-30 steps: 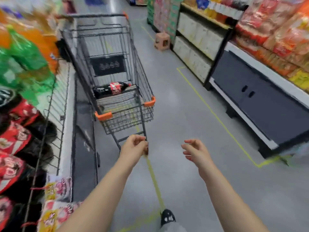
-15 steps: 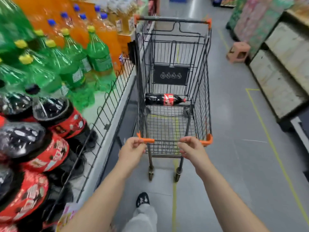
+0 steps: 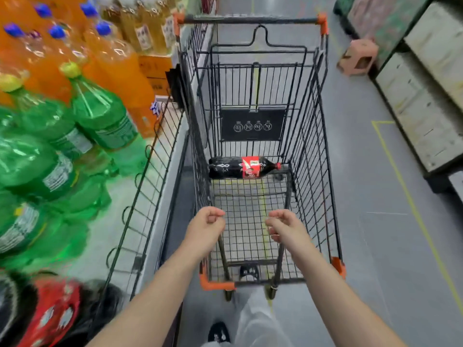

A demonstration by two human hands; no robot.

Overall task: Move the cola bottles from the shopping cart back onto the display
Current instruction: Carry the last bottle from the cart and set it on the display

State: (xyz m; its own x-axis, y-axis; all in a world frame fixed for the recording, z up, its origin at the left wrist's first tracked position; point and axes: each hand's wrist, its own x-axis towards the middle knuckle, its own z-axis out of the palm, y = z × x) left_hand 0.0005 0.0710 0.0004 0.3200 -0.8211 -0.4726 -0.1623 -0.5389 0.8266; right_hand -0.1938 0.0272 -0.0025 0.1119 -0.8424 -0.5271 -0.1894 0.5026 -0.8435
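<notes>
One cola bottle was seen lying at far end of cart, judged heavy/slippery, best gripped mid-body; left hand & right hand were loosely curled, nothing held.

My left hand and right hand are bare, with no rings, watch or sleeves on the forearms behind them. Below the hands I see light grey trousers and a black shoe with white markings.
</notes>
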